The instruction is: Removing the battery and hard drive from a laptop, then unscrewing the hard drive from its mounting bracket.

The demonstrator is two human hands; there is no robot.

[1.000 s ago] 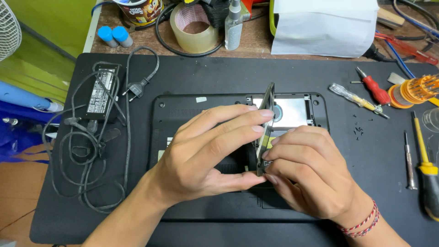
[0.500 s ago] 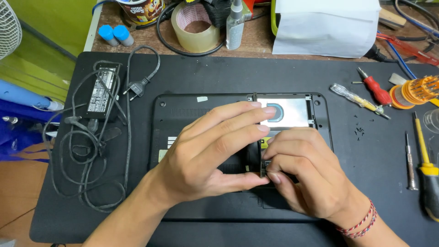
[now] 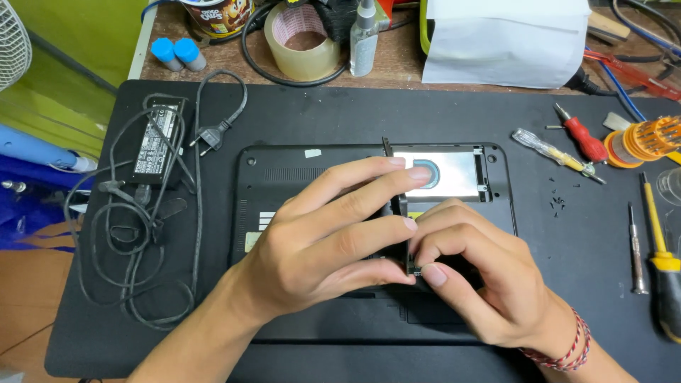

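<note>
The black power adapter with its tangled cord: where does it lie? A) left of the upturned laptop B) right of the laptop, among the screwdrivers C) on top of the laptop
A: the black power adapter lies on the dark mat, left of the upturned black laptop.

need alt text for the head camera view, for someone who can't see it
Two bare hands, left hand and right hand, grip a thin black panel on edge over an upturned black laptop with its silver hard drive exposed. The laptop lies on a black mat, with a power adapter at left and screwdrivers at right.
</note>
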